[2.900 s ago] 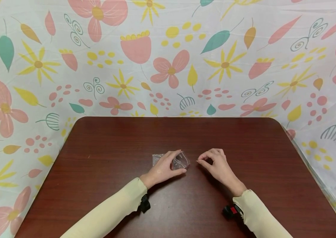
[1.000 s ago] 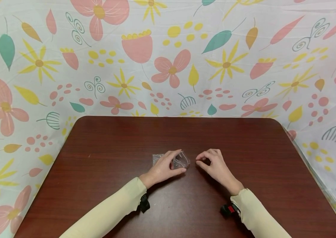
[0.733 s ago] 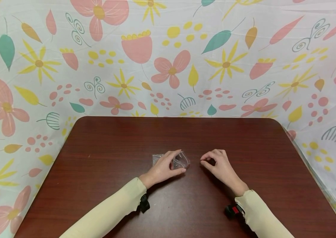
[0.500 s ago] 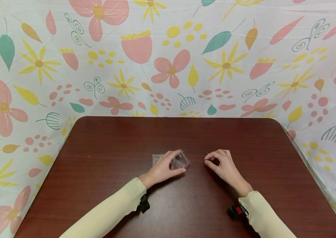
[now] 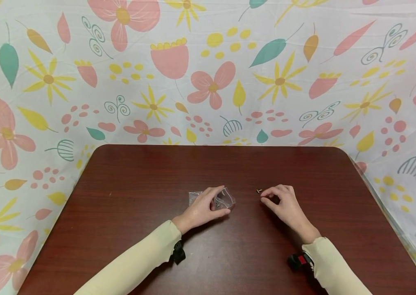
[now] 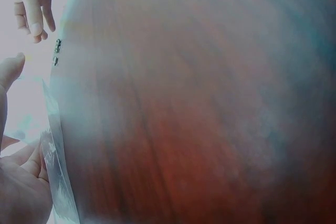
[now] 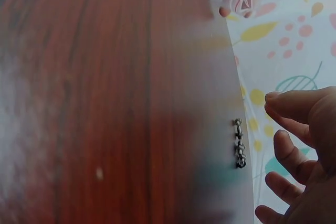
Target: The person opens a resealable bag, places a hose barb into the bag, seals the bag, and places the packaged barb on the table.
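A clear zip bag [image 5: 224, 198] lies on the brown table with its mouth spread towards the right. My left hand [image 5: 202, 209] holds it, thumb on the near side and fingers at the far side; a few tiny pieces show inside. The bag also appears at the top of the right wrist view. Small brass-coloured screws [image 5: 258, 191] lie together on the table right of the bag. Just right of them is my right hand [image 5: 283, 203], thumb and index fingertips close together, nothing showing between them. In the right wrist view, its other fingers curl loosely near the screws [image 7: 240, 142].
The dark wooden table [image 5: 149, 168] has rounded far corners. Behind it hangs a white cloth [image 5: 208, 49] printed with flowers and leaves. Each wrist wears a small black camera, such as the right wrist camera [image 5: 296, 261].
My right hand first pinched a small piece near the bag's mouth, then showed none and moved right, uncovering the screws. My left hand and the bag have stayed in place.
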The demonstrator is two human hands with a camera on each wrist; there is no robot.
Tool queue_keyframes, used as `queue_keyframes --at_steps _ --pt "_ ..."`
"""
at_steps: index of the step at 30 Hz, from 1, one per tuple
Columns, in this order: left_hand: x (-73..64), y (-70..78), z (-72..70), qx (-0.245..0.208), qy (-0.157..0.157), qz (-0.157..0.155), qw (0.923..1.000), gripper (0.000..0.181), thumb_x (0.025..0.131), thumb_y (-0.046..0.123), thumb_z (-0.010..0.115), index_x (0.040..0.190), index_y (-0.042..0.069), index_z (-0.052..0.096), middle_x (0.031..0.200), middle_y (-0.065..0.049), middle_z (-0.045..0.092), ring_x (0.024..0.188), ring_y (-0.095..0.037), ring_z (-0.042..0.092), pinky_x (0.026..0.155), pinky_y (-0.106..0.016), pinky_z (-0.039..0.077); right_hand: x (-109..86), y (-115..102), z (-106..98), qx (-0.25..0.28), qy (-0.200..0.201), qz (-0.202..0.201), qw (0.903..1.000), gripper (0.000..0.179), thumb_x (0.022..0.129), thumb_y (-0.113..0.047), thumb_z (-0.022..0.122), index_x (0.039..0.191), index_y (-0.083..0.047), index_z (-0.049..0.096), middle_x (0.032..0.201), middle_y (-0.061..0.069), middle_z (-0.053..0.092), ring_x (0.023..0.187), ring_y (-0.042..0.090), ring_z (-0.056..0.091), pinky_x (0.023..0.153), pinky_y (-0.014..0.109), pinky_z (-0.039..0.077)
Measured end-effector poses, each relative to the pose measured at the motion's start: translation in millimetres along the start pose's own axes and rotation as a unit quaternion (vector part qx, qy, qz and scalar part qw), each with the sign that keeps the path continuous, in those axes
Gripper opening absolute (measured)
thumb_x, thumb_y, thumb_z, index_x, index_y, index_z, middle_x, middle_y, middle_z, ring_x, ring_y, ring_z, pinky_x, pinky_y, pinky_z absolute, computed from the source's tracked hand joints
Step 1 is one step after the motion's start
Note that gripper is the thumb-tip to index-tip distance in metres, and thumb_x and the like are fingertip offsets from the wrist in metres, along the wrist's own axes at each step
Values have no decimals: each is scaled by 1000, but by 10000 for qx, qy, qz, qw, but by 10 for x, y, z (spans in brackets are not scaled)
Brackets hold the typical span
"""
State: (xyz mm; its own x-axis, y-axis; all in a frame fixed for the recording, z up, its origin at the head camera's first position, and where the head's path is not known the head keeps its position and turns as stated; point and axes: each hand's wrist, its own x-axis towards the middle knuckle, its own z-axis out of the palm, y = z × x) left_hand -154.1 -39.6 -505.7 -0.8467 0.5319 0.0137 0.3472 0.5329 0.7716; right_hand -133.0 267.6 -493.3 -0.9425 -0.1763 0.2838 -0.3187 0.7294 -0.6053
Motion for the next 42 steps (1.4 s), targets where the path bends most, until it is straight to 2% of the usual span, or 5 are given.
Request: queue_keyframes --at_steps 13,28,42 --pt "-13 9 -7 2 1 17 10000 79 96 44 76 161 15 41 138 -7 55 76 -6 55 71 -25 50 21 124 -75 -47 213 -220 9995 14 85 -1 83 94 -10 78 88 4 68 98 31 52 92 46 30" --pt "-5 22 -14 -18 9 29 10000 80 95 45 77 160 13 42 136 -7 56 75 -6 55 71 -26 49 75 274 -195 -191 95 -138 9997 11 88 -2 81 97 -9 78 87 5 64 94 30 51 93 48 28" --pt "-6 14 -12 -27 44 71 10000 81 94 45 78 160 13 42 137 -8 57 75 -5 54 71 -25 50 140 396 -174 -479 -188 -88 9986 13 88 -2 80 99 -9 78 86 5 62 90 29 52 95 53 28"
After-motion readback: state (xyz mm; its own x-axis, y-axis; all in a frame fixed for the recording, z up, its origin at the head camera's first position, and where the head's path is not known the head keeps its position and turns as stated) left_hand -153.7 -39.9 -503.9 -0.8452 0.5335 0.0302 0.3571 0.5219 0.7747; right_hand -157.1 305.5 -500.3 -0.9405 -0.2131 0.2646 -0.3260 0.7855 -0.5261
